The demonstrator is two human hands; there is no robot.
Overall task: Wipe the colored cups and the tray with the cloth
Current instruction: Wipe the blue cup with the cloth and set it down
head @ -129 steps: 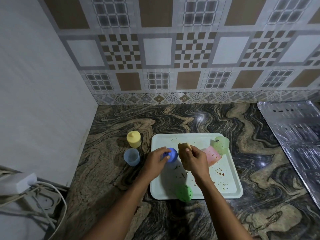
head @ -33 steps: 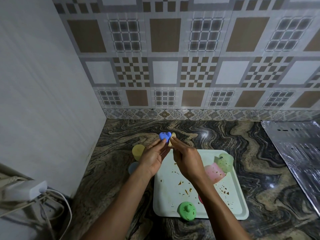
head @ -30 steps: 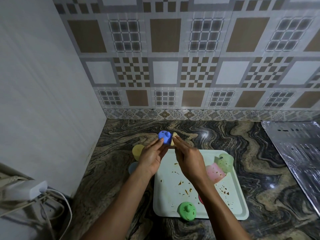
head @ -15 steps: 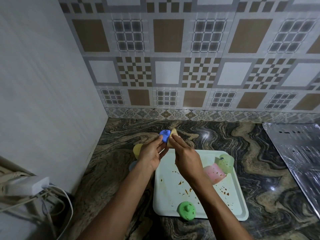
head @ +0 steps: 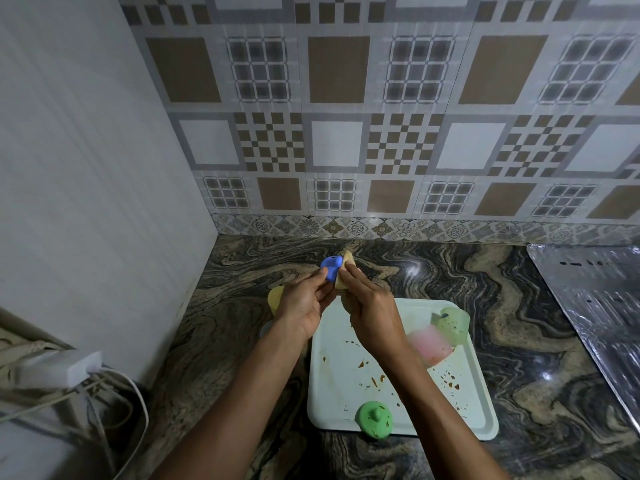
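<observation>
My left hand holds a small blue cup up above the counter, beyond the tray's far left corner. Pressed against that cup is a yellowish cloth, pinched in my right hand. Below lies the white tray, spotted with brown stains. On the tray a pink cup and a pale green cup lie at the far right, and a green cup sits upside down at the near edge. A yellow cup and a light blue cup stand left of the tray, mostly hidden by my left arm.
The tray rests on a dark marbled counter in a corner, with a tiled wall behind and a plain wall at left. A shiny metal sheet covers the counter's right side. A white plug adapter with cables sits at lower left.
I lifted the blue cup off the tray and raised it with the cloth above the counter. Over the last second the cloth has shifted slightly against the cup, and my view has tilted a little.
</observation>
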